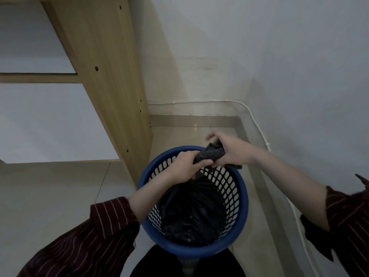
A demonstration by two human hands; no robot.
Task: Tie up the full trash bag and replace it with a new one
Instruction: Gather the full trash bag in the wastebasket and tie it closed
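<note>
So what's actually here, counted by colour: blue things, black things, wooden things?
Blue: 1, the mesh basket
Black: 1, the trash bag, its gathered top held by the left hand and right hand
Wooden: 1, the cabinet
Total: 3

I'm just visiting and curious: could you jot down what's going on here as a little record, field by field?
setting: corner of a room, pale walls, wooden shelf unit at left
bin: blue mesh bin on the floor
in the bin: black trash bag, its top gathered upward
left hand: fingers closed on the bag's bunched top
right hand: also closed on the bunched top
knot: cannot tell if tied yet
clothing: dark red striped sleeves
new bag: none visible
</note>
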